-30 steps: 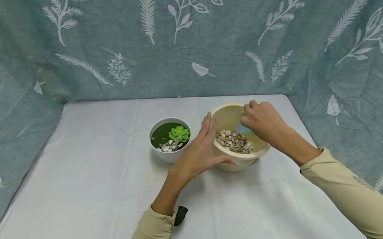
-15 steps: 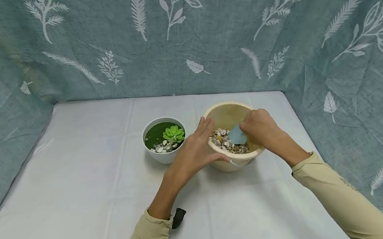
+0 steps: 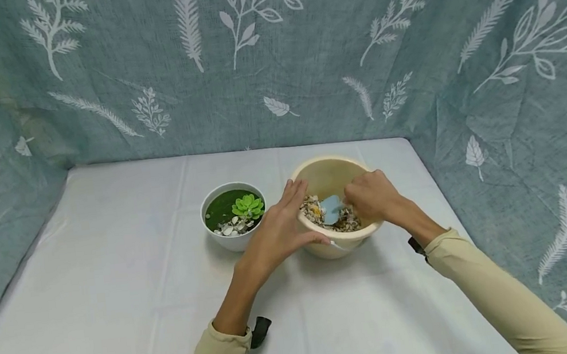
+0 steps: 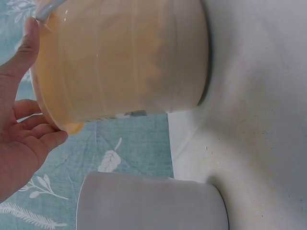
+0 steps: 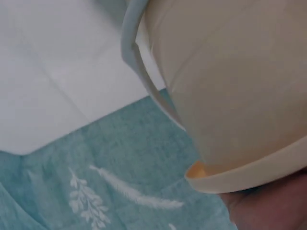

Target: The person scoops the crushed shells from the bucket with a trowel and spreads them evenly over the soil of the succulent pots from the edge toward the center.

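A cream bucket (image 3: 335,249) with a grey-white handle (image 5: 136,62) stands on the white table, with a mix of small pebbles or shell bits (image 3: 347,222) inside. My left hand (image 3: 275,227) rests on the bucket's left rim, thumb by the handle joint and fingers spread along the edge. Inside the bucket, my right hand (image 3: 371,196) grips a small light-blue scoop (image 3: 330,209), its blade down among the pebbles. The fist covers the scoop's handle. In the right wrist view, the bucket's rim hides most of the right hand (image 5: 276,206).
Just left of the bucket stands a white bowl (image 3: 233,243) with a green inside, white pebbles (image 3: 235,226) and a green succulent (image 3: 248,206). White cloth covers the table (image 3: 90,312). A blue-green leaf-patterned curtain (image 3: 192,100) hangs behind and at the sides.
The right hand has gone lower and left into the bucket, pushing the scoop's blade into the pebbles. The left hand keeps its place on the rim. The head view has shifted slightly.
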Demonstrator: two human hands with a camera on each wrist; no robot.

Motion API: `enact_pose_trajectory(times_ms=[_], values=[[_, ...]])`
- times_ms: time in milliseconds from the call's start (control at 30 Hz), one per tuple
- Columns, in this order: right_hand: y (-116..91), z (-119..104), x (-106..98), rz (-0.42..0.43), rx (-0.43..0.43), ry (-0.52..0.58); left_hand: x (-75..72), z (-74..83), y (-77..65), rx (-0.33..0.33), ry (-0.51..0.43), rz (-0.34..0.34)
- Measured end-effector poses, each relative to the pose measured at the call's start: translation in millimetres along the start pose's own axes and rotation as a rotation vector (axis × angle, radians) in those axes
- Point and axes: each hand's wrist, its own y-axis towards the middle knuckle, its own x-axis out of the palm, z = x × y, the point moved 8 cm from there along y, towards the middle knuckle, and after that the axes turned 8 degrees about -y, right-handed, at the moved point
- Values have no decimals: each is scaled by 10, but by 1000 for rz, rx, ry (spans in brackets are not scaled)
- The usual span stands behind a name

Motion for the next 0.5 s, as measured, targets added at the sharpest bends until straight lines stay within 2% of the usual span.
enact_pose_trajectory(times_ms=[167, 333, 500], values=[[-35, -17, 13, -25, 8, 120, 19, -27, -35, -32, 5, -12], [-94, -8, -86, -19, 15, 102, 38, -6, -28, -24, 13, -22], [-146, -11, -310, 49, 18, 53, 12, -22, -23, -29, 21, -18]])
